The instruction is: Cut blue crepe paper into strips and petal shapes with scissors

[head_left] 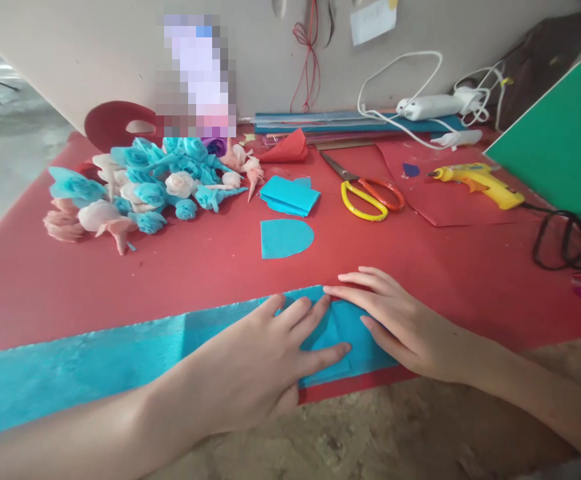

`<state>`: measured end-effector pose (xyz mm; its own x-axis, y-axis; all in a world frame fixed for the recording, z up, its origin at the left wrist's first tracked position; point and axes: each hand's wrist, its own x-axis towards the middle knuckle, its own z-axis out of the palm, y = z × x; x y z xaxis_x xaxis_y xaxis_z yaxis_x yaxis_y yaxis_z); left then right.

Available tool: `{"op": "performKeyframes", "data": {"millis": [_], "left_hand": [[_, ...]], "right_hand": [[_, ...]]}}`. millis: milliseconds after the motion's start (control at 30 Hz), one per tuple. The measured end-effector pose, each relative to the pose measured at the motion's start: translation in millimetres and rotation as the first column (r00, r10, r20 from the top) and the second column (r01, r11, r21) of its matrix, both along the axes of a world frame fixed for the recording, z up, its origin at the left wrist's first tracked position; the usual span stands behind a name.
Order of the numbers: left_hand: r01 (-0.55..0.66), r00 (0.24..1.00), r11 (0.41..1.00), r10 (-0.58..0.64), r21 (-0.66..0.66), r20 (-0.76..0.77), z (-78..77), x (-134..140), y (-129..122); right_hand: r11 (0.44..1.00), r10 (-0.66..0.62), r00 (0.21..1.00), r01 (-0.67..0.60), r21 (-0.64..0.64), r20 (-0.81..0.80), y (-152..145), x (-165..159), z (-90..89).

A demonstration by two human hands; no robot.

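Right up front, nr edge of the red surface [185, 277]: long, bright-blue, crinkly crepe-paper strip [95, 367], running out of view at left, its R end layered under the hands. Left hand [270, 350] is palm-down on it, fingers spread, pressing rather than gripping; thumb partly hidden. Right hand [410, 327] is open too, fingers outstretched, index tip at the strip's far edge, just beside the L fingertips. Can't tell if the two touch.

Main risk, I'd say: layers slipping out of line if L pressure eases or the R fingers push unevenly. Thin crepe could also stretch or crease, esp. w/ the left forearm over the strip, prob. dragging it if the elbow shifts.

Further back: flat blue dome-ended paper cutout [287, 239], loose, so a sleeve or draught might shift it. Behind it, a folded blue paper stack [290, 197]. To its R, scissors w/ yellow and orange handles [351, 178], then a yellow glue gun [487, 183]; can't tell if hot, but if so, a snagged cord could swing the nozzle into paper. Far L: heaped blue, white and peach paper roses [151, 195], easily crushed by a careless reach.
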<state>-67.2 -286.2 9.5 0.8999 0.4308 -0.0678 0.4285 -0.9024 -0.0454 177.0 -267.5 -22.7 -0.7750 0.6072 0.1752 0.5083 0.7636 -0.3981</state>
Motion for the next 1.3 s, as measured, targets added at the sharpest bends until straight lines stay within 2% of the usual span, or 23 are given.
{"op": "performKeyframes", "data": {"millis": [200,367,467,600,733,833,967,1133,1300], "left_hand": [[0.038,0.999,0.996,-0.036,0.082,-0.021,-9.9,2,-12],[0.056,0.998,0.998,-0.056,0.026,0.014,-4.5,2,-9],[-0.008,0.999,1.000,0.009,-0.009,0.050,-3.3,5,-5],[-0.111,0.983,0.994,0.106,0.022,0.151,-13.6,4,0],[-0.116,0.979,0.992,0.122,-0.047,0.163,-21.3,1,4],[-0.121,0.982,0.988,0.133,-0.096,0.136,-21.7,1,8],[-0.135,0.980,0.980,0.154,-0.150,0.127,-20.8,4,11],[-0.030,0.978,0.983,0.066,-0.181,0.197,-18.0,1,9],[0.058,0.982,0.967,-0.011,-0.248,0.186,-16.3,-3,6]], "right_hand": [[1.000,0.012,1.000,-0.012,-0.001,-0.003,0,1,-2.8],[1.000,-0.006,1.000,0.006,-0.018,0.011,-1,0,-1.9],[0.999,-0.037,0.999,0.037,-0.008,0.007,-1,-2,-0.8],[0.998,-0.020,1.000,0.021,0.054,-0.008,0,-3,-1.2],[0.980,-0.167,0.986,0.165,0.112,0.014,2,4,-0.7],[0.963,-0.269,0.960,0.266,0.046,0.075,7,10,3.7],[0.926,-0.326,0.926,0.354,-0.134,0.192,14,11,12.9],[0.897,-0.260,0.925,0.337,-0.285,0.277,24,12,17.4],[0.890,-0.241,0.933,0.322,-0.321,0.267,29,13,19.9]]}}
